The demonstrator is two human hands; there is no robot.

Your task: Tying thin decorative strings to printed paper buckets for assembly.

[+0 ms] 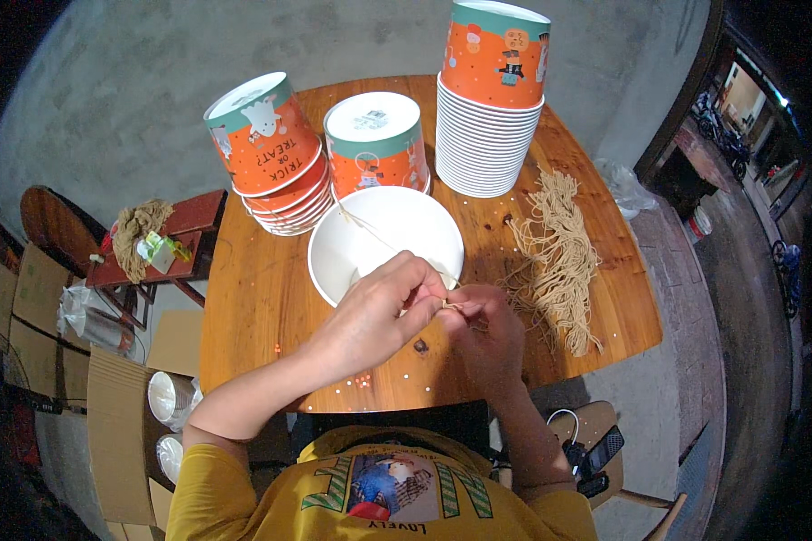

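Note:
Both hands meet just in front of a white-lined paper bucket (406, 216) that lies with its open mouth towards me. A thin tan cord (370, 225) runs from the bucket's rim down to my fingers. My left hand (370, 307) pinches the cord between thumb and forefinger. Close beside it, my right hand (487, 338) is closed on the cord too, its fingertips nearly touching the left's. Whether the cord is knotted there is too small to tell. To the right on the table lies a loose bundle of tan cords (564, 261).
Upside-down orange and green paper buckets stand in a left stack (271, 144), a middle one (374, 149) and a tall right stack (492, 135) on the wooden table (253, 343). Small beads dot its front. A red bench (194, 234) and cardboard boxes (117, 433) are left.

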